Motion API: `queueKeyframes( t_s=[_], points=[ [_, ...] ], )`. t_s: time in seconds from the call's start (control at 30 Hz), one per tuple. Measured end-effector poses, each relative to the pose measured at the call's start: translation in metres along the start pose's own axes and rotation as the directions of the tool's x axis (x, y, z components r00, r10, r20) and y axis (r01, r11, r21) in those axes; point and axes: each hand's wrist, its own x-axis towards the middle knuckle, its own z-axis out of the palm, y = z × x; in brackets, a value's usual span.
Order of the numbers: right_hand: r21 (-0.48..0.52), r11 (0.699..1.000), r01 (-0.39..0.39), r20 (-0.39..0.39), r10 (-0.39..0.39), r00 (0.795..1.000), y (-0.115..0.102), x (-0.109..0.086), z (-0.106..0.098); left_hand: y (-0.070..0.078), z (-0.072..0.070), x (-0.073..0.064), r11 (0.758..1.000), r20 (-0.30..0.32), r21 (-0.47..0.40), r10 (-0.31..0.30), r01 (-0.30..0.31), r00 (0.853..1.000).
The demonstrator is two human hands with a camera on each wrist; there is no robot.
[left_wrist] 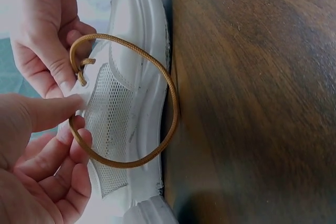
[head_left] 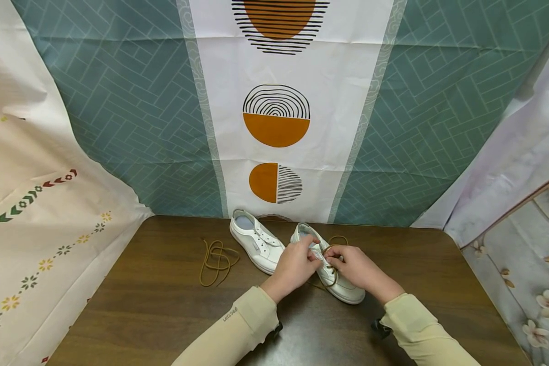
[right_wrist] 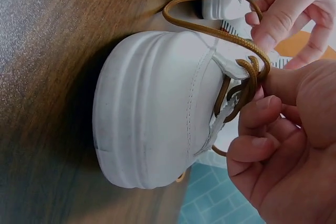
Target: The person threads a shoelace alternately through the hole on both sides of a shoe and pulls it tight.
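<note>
A white shoe (head_left: 347, 294), partly threaded with a brown shoelace (right_wrist: 203, 28), sits on the table with its toe toward the near right. Over its lacing area both hands meet. My left hand (head_left: 295, 264) pinches the lace between thumb and fingers beside the eyelets. From there the lace bows out in a wide loop along the shoe's side, as the left wrist view shows, back to an eyelet. My right hand (head_left: 354, 265) has thumb and finger curled together at the eyelet edge, pinching the lace where it bunches; part of that grip is hidden.
A second white shoe (head_left: 261, 252), its eyelets unlaced, stands to the left, close to the first. Farther left a loose brown shoelace (head_left: 217, 262) lies tangled on the wooden table (head_left: 155, 305). Patterned cloth (head_left: 164, 117) hangs right behind the table's far edge.
</note>
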Motion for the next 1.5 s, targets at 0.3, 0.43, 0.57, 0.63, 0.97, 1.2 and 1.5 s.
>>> queueKeyframes(
  t_s=[0.3,0.43,0.57,0.63,0.97,1.2,1.5],
  points=[
    [-0.021,1.0,0.01,-0.034,-0.01,0.999,0.001,0.002,0.003,-0.002,-0.001,0.001,0.997,-0.016,0.031,0.068,-0.068,0.998],
    [-0.003,1.0,-0.017,-0.057,0.017,0.998,0.0,0.002,0.004,-0.003,-0.002,0.0,0.997,-0.021,0.024,0.072,-0.071,0.997],
    [0.017,0.999,-0.037,-0.092,0.039,0.995,0.001,0.001,0.002,-0.005,-0.004,0.0,0.995,-0.036,0.064,0.083,-0.08,0.996],
    [0.034,0.999,-0.035,-0.121,0.039,0.992,0.002,0.001,0.0,-0.006,-0.003,0.001,0.994,-0.047,0.078,0.081,-0.077,0.996],
    [0.206,0.979,-0.01,-0.238,0.06,0.969,0.0,-0.002,-0.008,-0.007,-0.001,0.001,0.986,-0.131,0.111,0.142,-0.128,0.981],
    [0.494,0.869,0.023,-0.198,0.087,0.976,-0.004,0.0,-0.013,-0.008,-0.002,0.003,0.984,-0.1,0.119,0.142,-0.13,0.985],
    [0.764,0.644,0.041,-0.14,0.103,0.985,-0.007,-0.001,-0.018,-0.012,-0.002,0.006,0.983,-0.09,0.101,0.16,-0.151,0.983]
  ],
)
